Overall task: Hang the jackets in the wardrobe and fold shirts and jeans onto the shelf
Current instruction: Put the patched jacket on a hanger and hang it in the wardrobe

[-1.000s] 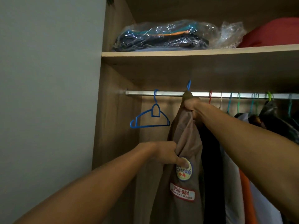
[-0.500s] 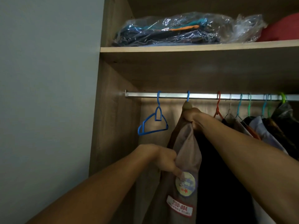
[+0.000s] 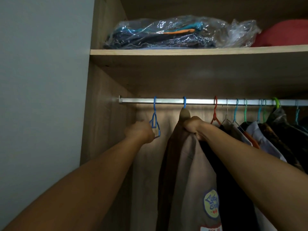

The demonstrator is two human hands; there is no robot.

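A brown jacket (image 3: 185,167) with sewn patches hangs from the metal rail (image 3: 168,101) on a blue hook. My right hand (image 3: 193,128) grips its collar just under the hook. To the left, an empty blue hanger (image 3: 155,121) hangs on the same rail, turned edge-on. My left hand (image 3: 141,132) is at that hanger, fingers closed around its lower part. The hand is blurred.
Several more garments on coloured hangers (image 3: 260,130) fill the rail to the right. On the shelf (image 3: 183,51) above lie a plastic bag of folded clothes (image 3: 166,34) and a red item (image 3: 286,33). The wardrobe's side panel (image 3: 106,114) stands at the left.
My left hand let go of the jacket front and rose left to the empty blue hanger. The hanger has turned edge-on. My right hand stays on the jacket collar.
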